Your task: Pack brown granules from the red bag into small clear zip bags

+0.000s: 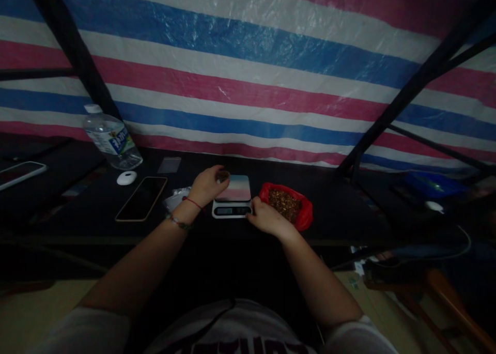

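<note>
A small white digital scale [234, 199] sits on the dark table [333, 209] in front of me. My left hand [207, 184] is curled just above the scale's left back corner, fingers closed on a small dark brownish object I cannot name. My right hand [263, 217] rests at the scale's right front corner, fingers bent against its edge. Right beside that hand lies an open red plastic bag [304, 214] filled with brown dried bits [285, 204].
A phone [141, 198] lies face up left of the scale, with a small white oval object [126, 178] and a water bottle [112, 139] behind it. Clear small bags [175, 195] lie near my left wrist. Another phone [19, 172] is far left. A striped tarp [248, 75] hangs behind.
</note>
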Demonstrator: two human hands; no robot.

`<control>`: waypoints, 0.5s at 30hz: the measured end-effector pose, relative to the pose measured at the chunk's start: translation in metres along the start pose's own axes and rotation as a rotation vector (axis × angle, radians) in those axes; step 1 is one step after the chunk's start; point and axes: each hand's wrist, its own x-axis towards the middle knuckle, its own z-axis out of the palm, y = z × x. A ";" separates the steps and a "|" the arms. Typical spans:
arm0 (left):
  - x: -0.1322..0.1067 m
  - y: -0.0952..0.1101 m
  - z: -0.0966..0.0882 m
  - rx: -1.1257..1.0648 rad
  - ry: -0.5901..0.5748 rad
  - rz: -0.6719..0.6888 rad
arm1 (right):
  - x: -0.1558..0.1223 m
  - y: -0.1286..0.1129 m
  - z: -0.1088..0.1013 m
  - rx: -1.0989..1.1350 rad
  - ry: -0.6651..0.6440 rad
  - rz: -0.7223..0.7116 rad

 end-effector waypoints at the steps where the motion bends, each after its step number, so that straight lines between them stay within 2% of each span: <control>1: -0.005 -0.002 -0.010 0.002 0.019 -0.009 | 0.002 0.003 -0.001 -0.003 -0.011 0.014; 4: -0.021 -0.007 -0.036 0.040 0.011 -0.010 | 0.008 0.013 -0.003 -0.026 -0.032 0.049; 7: -0.040 -0.013 -0.050 0.079 -0.010 -0.007 | 0.011 0.020 -0.004 -0.069 -0.004 0.076; 10: -0.057 -0.018 -0.050 0.126 -0.019 -0.003 | 0.010 0.026 -0.009 -0.100 -0.032 0.062; 15: -0.073 -0.029 -0.038 0.182 -0.046 0.048 | -0.001 0.027 -0.018 -0.091 -0.134 -0.047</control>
